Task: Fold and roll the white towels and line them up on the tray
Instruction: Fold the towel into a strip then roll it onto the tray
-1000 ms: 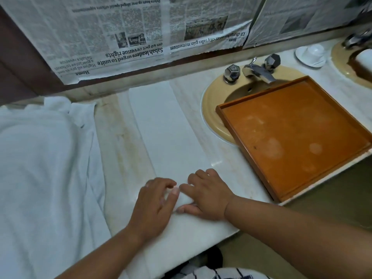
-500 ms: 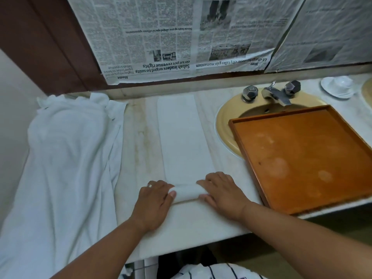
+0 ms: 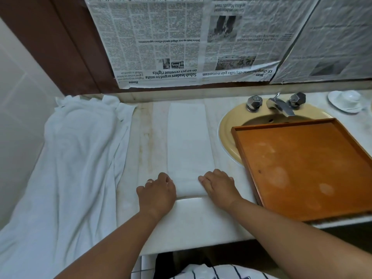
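A white towel (image 3: 188,137), folded into a long narrow strip, lies on the counter and runs away from me toward the wall. Its near end is wound into a small roll (image 3: 190,189). My left hand (image 3: 157,190) curls over the roll's left end and my right hand (image 3: 219,188) curls over its right end. The orange-brown wooden tray (image 3: 302,168) rests to the right, partly over the sink, with nothing on it.
A heap of loose white towels (image 3: 70,168) covers the counter's left side. The yellow sink (image 3: 229,125) with its chrome tap (image 3: 281,105) sits behind the tray. A white cup on a saucer (image 3: 346,101) stands at far right. Newspaper covers the wall.
The roll has grown and moved away from me along the strip. My hands have shifted from the middle out to its two ends. The view has tilted up.
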